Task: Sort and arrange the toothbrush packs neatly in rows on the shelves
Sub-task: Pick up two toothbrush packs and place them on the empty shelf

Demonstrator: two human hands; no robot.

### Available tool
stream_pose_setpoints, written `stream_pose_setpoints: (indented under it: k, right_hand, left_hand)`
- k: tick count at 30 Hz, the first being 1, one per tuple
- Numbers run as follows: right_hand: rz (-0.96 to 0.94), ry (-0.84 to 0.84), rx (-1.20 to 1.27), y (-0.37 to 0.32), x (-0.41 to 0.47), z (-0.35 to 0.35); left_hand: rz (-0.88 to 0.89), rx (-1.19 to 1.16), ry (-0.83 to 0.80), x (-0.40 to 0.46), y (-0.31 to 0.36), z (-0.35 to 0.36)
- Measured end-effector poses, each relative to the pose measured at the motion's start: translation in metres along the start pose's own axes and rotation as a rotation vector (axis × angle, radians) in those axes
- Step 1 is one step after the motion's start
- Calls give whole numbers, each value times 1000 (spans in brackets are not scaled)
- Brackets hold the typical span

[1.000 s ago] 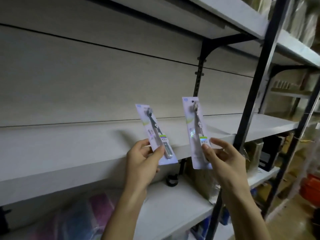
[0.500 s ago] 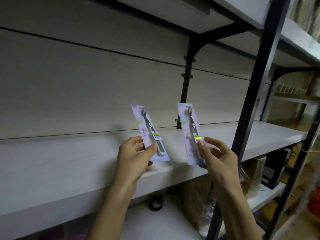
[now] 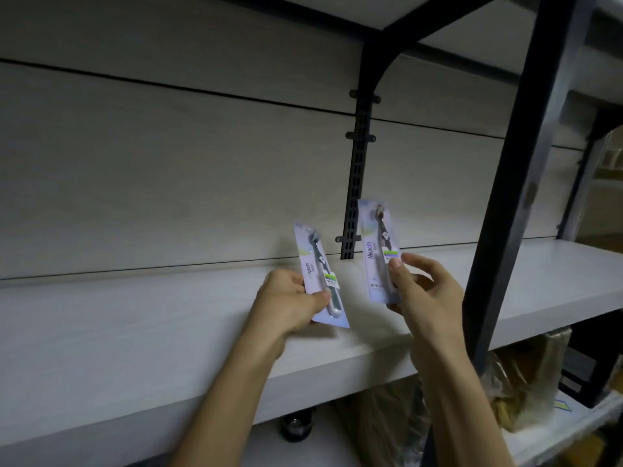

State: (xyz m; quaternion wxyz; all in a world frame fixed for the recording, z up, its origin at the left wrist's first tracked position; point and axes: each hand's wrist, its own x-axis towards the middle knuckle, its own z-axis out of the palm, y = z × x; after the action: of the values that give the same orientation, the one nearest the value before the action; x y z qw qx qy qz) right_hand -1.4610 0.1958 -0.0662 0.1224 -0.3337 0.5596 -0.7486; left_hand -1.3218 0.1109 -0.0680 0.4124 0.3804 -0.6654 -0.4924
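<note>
Over the shelf: both my hands are up above the white shelf (image 3: 141, 332), about midway along its front edge, one toothbrush pack in each, neither set down yet.
Progress: early, I'd say. No pack rests on this shelf as far as I can see, so no row is begun and every placement is left to do.
Left hand: my left hand (image 3: 286, 303) pinches the left pack (image 3: 320, 276) low down, thumb across the front, fingers curled behind; the pack tilts with its top leaning left.
Right hand: my right hand (image 3: 426, 294) holds the right pack (image 3: 379, 251) near its lower edge, thumb tip on the coloured sticker, fingers behind; index finger sticks out loose. This pack stands almost upright, just in front of the slotted black upright (image 3: 354, 210).
Packs: flat, long, thin cards, pale lilac, glossy, a clear blister over a dark-handled brush. Light and bendy, I judge.
Shelf surface: matte, pale wood-grain board, thick square front edge; same grain on the back panel (image 3: 168, 180).
Frame: black metal post (image 3: 512, 197) at the right, hard and smooth.
</note>
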Motion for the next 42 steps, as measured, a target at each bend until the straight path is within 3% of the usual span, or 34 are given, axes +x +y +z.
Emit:
stream_pose_setpoints:
  k: [12, 21, 26, 34, 42]
  right_hand:
    - [47, -76, 44, 34, 56, -18]
    - [81, -152, 114, 28, 56, -25]
    - [70, -177, 86, 27, 57, -27]
    - [50, -215, -31, 26, 59, -23]
    - [-19, -229, -255, 26, 37, -1]
  left_hand:
    - [-175, 411, 88, 41, 3, 81]
    - [-230, 574, 96, 51, 4, 104]
    - [-197, 713, 93, 47, 5, 105]
    - [16, 831, 391, 25, -1, 46]
    - [161, 936, 457, -11, -8, -2]
